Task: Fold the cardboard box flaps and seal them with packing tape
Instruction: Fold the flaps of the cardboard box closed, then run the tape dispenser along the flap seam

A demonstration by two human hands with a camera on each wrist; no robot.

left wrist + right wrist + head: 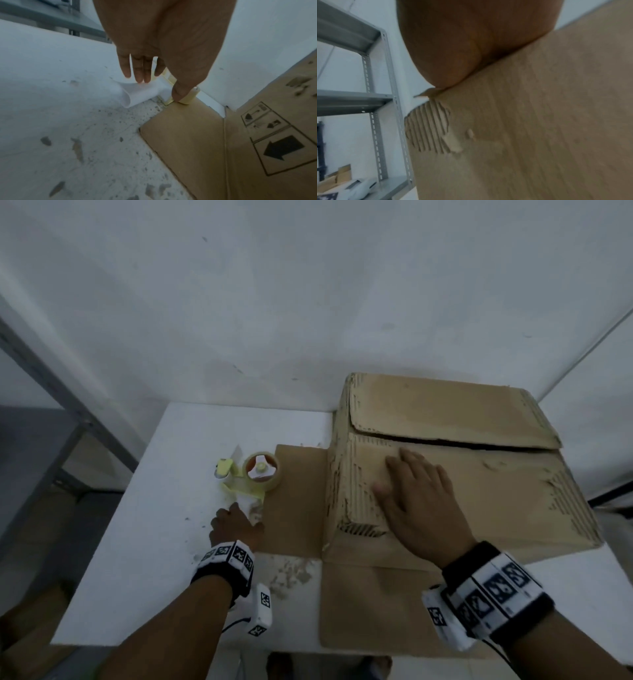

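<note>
A worn cardboard box stands on the right of the white table, its two top flaps folded down with a dark gap between them. My right hand lies flat on the near flap, fingers spread; the right wrist view shows its palm pressed on the cardboard. A yellow tape dispenser with a roll of clear tape lies left of the box. My left hand is at its near end: straight fingertips touch the white handle, and the thumb rests on a yellow part.
Two brown flaps lie flat on the table, one to the left and one in front. Cardboard crumbs litter the table. A grey metal shelf rack stands at the left. A white wall is close behind.
</note>
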